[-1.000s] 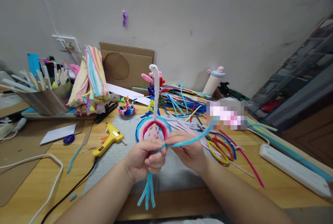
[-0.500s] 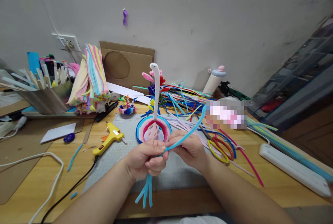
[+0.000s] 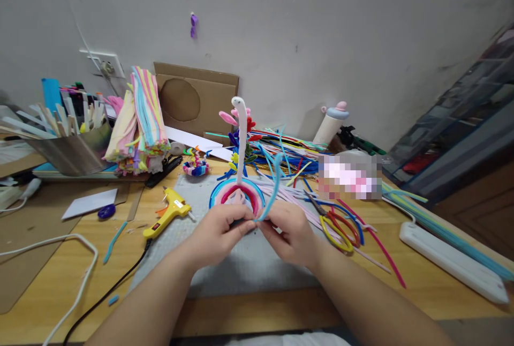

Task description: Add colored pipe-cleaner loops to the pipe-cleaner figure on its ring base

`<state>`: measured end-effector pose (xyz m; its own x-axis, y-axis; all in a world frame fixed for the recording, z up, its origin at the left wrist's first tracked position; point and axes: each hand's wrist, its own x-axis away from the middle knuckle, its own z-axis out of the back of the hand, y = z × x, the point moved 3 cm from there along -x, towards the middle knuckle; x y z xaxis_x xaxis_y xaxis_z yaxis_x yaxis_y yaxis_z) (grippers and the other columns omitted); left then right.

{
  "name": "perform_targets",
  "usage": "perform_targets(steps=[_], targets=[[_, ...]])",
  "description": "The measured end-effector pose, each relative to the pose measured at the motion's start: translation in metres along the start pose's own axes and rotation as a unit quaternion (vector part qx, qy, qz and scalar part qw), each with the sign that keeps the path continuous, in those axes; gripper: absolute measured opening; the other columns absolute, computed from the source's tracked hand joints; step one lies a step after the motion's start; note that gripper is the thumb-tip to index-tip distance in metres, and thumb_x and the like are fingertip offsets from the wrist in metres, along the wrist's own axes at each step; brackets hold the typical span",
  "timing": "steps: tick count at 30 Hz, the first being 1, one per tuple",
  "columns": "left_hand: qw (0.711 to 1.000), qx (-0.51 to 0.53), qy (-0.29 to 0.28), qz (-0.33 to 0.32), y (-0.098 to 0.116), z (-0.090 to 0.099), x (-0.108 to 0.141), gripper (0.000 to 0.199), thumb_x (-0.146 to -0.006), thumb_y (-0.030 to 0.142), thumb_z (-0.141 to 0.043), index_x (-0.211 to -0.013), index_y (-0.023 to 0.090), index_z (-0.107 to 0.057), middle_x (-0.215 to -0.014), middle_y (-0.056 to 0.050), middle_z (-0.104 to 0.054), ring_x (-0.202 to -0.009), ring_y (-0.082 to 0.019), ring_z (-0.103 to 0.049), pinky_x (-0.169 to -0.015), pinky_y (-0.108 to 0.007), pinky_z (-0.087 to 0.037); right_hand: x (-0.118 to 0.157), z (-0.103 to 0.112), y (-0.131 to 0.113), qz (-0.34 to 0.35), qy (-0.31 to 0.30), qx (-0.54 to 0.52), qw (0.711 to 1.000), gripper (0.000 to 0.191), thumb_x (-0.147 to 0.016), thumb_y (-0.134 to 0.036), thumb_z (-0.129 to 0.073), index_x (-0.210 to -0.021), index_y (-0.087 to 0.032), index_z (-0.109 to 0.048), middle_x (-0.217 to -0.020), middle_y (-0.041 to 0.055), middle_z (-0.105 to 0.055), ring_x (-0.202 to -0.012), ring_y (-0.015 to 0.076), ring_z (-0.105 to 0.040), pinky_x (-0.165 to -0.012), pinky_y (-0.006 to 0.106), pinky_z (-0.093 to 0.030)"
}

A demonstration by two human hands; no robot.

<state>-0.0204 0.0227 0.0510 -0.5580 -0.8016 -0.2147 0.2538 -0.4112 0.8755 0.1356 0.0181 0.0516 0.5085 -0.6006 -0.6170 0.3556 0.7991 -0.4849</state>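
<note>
Between my two hands is a light blue pipe cleaner (image 3: pixel 275 188), its free end curving upward past my right fingers. My left hand (image 3: pixel 223 228) pinches it with thumb and forefinger, and my right hand (image 3: pixel 291 231) pinches it close beside, the fingertips almost touching. Just behind them lies a round coil of blue, pink and red pipe cleaners (image 3: pixel 219 189), partly hidden by my hands. A white fuzzy stem (image 3: pixel 242 142) with small eyes at its top rises from the coil's far side.
A yellow hot glue gun (image 3: pixel 173 209) lies left on the grey mat (image 3: pixel 225 281). Yellow-handled scissors (image 3: pixel 337 236) and loose pipe cleaners (image 3: pixel 289 148) lie to the right and back. A white power strip (image 3: pixel 453 263) is at far right, a metal container of sticks (image 3: pixel 76 150) at far left.
My left hand has turned from a fist into a fingertip pinch. The pipe cleaner's long end has swung upright and leftward; the blue strands that hung below my left hand no longer show.
</note>
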Motion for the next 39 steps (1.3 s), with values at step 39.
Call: perform_targets(steps=[39], targets=[[0.968, 0.207, -0.043, 0.136, -0.017, -0.018, -0.002, 0.031, -0.079, 0.042, -0.056, -0.066, 0.014, -0.060, -0.046, 0.001, -0.051, -0.039, -0.008, -0.036, -0.041, -0.020, -0.025, -0.002, 0.005, 0.003, 0.048, -0.050, -0.022, 0.997, 0.012, -0.084, -0.018, -0.046, -0.075, -0.018, -0.055, -0.069, 0.0042, -0.056, -0.068, 0.0154, -0.051, -0.064, 0.028, -0.042]])
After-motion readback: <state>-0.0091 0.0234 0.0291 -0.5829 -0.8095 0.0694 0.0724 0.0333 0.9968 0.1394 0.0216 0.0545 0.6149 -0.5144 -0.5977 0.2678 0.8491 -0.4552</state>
